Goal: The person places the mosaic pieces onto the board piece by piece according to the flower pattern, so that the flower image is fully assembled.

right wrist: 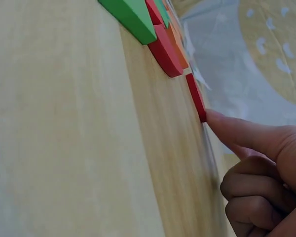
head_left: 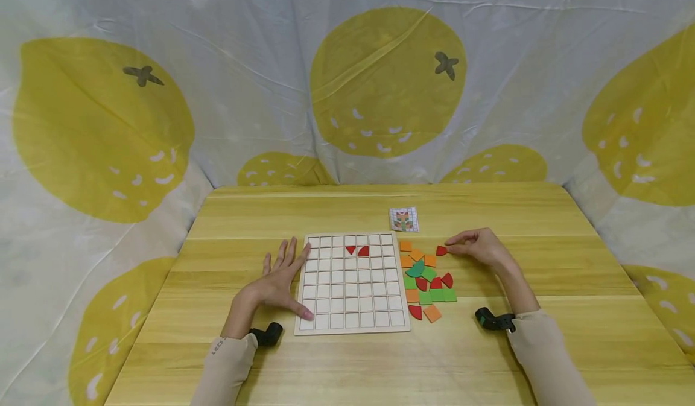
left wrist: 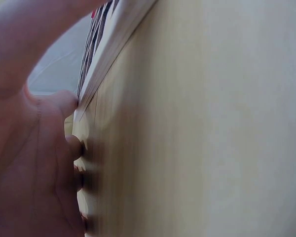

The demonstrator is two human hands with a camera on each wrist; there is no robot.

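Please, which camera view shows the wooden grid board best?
The head view: nearly the whole grid board shows there, from above. The left wrist view shows only part of it, steeply slanted; in the right wrist view, I cannot make it out.

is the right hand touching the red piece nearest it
Touching. The right wrist view shows the right hand meeting the end of the red piece at a fingertip, with no gap visible.

From above, the head view faces forward and down across the table (head_left: 347,370) to the curtain (head_left: 260,92). Low, sideways close-ups share parts of it: at the left hand (head_left: 277,282), the board (head_left: 352,330) edge; at the right hand (head_left: 480,246), the red piece (head_left: 441,251).
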